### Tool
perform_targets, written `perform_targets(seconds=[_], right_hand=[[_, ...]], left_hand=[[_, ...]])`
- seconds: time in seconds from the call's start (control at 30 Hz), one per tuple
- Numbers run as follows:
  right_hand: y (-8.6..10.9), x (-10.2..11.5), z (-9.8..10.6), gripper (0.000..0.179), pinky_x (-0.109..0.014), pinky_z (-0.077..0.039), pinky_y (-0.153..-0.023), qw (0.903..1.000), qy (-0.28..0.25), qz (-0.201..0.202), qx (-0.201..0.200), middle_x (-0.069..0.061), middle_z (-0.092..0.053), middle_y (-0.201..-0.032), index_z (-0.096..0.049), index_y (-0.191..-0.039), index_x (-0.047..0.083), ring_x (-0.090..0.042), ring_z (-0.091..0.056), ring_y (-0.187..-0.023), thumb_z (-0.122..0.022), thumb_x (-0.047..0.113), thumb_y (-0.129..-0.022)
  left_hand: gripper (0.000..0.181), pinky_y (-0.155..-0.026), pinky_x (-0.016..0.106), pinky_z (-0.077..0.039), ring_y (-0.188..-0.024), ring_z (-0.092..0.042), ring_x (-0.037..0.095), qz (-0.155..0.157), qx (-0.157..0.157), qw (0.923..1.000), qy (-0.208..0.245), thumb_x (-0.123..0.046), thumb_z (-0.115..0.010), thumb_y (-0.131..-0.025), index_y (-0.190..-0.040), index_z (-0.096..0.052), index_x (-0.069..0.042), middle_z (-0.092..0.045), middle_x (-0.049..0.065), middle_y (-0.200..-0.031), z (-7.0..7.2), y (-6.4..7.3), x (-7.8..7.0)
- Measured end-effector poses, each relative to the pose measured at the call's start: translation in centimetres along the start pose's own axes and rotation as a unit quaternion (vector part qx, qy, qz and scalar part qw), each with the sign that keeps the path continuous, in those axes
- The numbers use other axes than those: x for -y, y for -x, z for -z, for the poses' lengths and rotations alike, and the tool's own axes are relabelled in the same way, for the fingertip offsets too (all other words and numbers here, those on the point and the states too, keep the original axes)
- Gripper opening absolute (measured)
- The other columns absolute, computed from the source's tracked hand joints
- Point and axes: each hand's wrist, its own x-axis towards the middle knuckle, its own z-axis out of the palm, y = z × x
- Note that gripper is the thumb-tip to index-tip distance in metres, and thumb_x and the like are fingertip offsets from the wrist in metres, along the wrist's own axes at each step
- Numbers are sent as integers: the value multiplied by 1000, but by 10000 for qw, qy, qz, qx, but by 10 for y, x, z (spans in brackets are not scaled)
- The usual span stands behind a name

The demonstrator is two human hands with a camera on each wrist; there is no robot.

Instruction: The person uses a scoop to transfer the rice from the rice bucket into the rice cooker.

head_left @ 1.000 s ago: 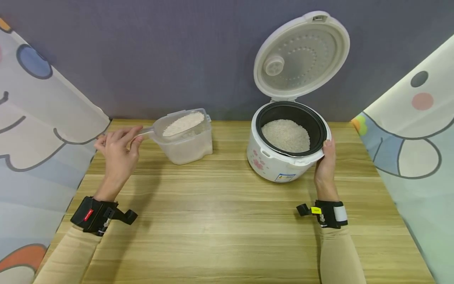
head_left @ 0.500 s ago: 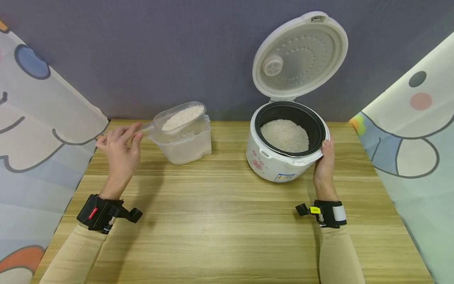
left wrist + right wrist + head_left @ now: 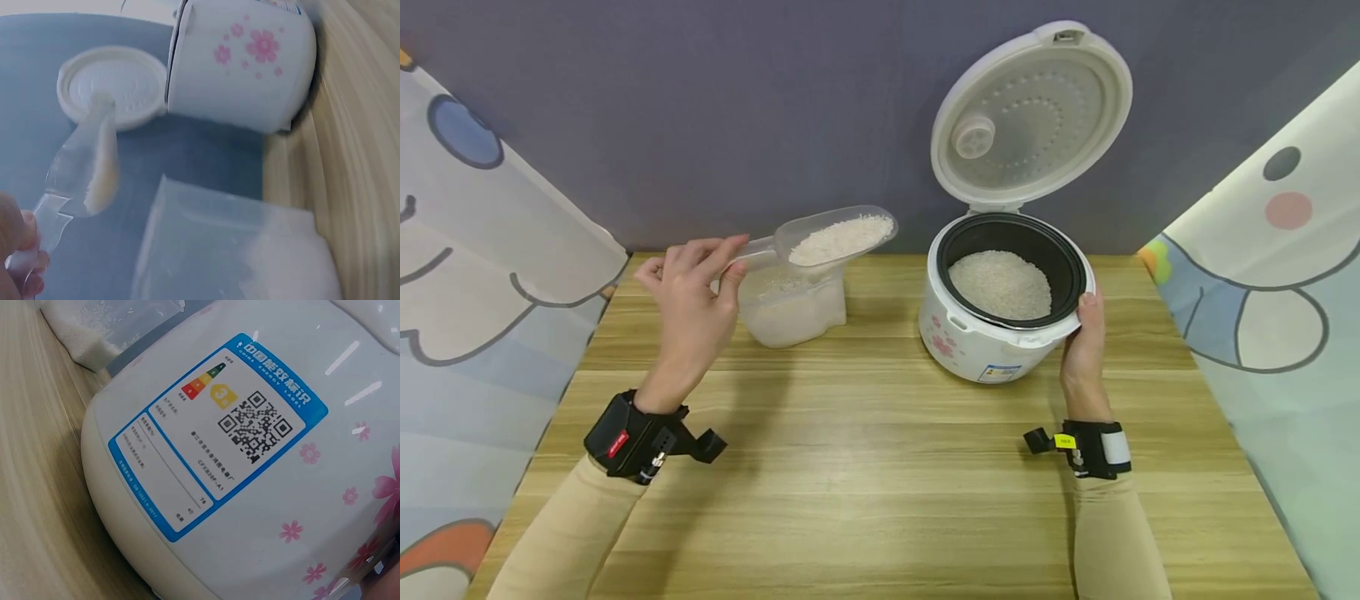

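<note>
My left hand [image 3: 692, 287] pinches the handle of a clear scoop [image 3: 796, 232] heaped with white rice [image 3: 842, 240]. The scoop is above and right of a translucent container [image 3: 790, 321], with more rice inside it. In the left wrist view the scoop [image 3: 69, 164] points toward the lid side of the rice cooker [image 3: 231, 75]. My right hand [image 3: 1084, 358] grips the right side of the white rice cooker [image 3: 951, 333], thumb on its rim and fingers mostly hidden. Rice [image 3: 1000, 285] covers the bottom of its dark inner pot [image 3: 1063, 267].
The cooker's lid [image 3: 1037, 108] stands raised, tilted back toward the grey wall [image 3: 737, 108]. Everything stands on a wooden table [image 3: 865, 467]. Cartoon-printed cloths [image 3: 1285, 275] hang at both sides. An energy label [image 3: 219, 437] is on the cooker's front.
My left hand has lifted the rice-filled scoop up out of the container and moved it right, toward the cooker. The right hand stays at the cooker's rim.
</note>
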Motion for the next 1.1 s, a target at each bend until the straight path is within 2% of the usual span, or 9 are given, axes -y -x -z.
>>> perform_targets(seconds=[0.17,0.4,0.6,0.73,0.8,0.87,1.1], right_hand=[[1,0,-2,64,-23,-28,-118,10000,-24,7,-9,-9,-47,-156,-40,-157,4,-21,-39,-145,-52,34,-102],[0,0,-2,60,-23,-29,-117,10000,0,-18,-24,-6,-50,-152,-44,-155,5,-20,-40,-143,-50,34,-102],[0,-2,-3,55,-23,-32,-114,10000,23,24,-4,-4,-55,-146,-49,-150,7,-21,-43,-139,-49,32,-102],[0,-2,-3,54,-23,-32,-114,9999,137,28,36,-3,-55,-145,-49,-150,8,-21,-43,-139,-48,32,-102],[0,-1,-3,54,-22,-31,-114,9998,181,15,41,-3,-54,-146,-48,-151,8,-21,-42,-140,-48,33,-103],[-1,-1,-3,55,-22,-30,-116,9998,176,3,57,-4,-52,-148,-47,-152,7,-20,-41,-141,-47,33,-103],[1,0,-4,57,-22,-29,-117,9998,170,-41,33,-5,-51,-151,-45,-153,7,-19,-40,-142,-47,34,-103]], left_hand=[[24,-94,61,-15,-97,-54,43,-441,-91,9990,-46,-16,-68,-99,-117,-78,-3,-72,21,-107,-9,-13,-24],[23,-97,59,-19,-101,-57,39,-839,-351,9958,-63,-18,-66,-100,-115,-79,-6,-72,17,-105,-25,-30,-52],[23,-98,57,-22,-103,-58,36,-1237,-333,9915,-234,-19,-64,-102,-116,-78,-7,-72,15,-108,-40,-40,-70],[23,-98,54,-24,-104,-60,34,-1559,-309,9855,-600,-21,-65,-102,-117,-78,-8,-72,13,-109,-50,-43,-81],[23,-98,51,-25,-104,-60,31,-1768,-355,9791,-944,-22,-66,-101,-117,-78,-10,-71,11,-108,-55,-45,-87],[24,-97,47,-27,-102,-62,28,-2015,-489,9690,-1345,-25,-66,-100,-116,-78,-11,-72,9,-106,-61,-47,-94],[26,-95,40,-29,-101,-60,22,-2864,-768,9210,-2525,-31,-62,-101,-117,-77,-16,-71,2,-108,-81,-48,-111]])
